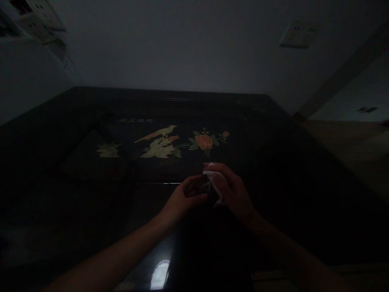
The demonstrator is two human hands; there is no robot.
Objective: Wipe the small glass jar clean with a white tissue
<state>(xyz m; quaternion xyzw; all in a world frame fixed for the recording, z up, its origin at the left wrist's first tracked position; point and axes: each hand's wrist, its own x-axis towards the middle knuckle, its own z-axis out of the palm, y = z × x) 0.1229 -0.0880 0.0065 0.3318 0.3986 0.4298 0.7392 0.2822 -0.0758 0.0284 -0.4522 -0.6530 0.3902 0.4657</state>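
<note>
In dim light, my right hand [229, 184] is closed on a white tissue [216, 181], which bunches up between its thumb and fingers. Close beside it on the left, my left hand [190, 192] has its fingers curled round. What lies within those fingers is too dark to make out, and a pale edge of tissue shows near their tips. Both hands are above the near part of a glossy black tabletop [212, 251]. Just beyond them the surface carries an inlaid picture of a bird [161, 133] on a rock and a red flower [204, 141] with green leaves.
A pale wall [170, 48] stands at the far edge of the table. Sockets are set on it at the upper right [299, 34] and upper left [39, 24]. A brownish floor [346, 142] shows at the right, and a bright reflection [160, 275] lies on the near tabletop.
</note>
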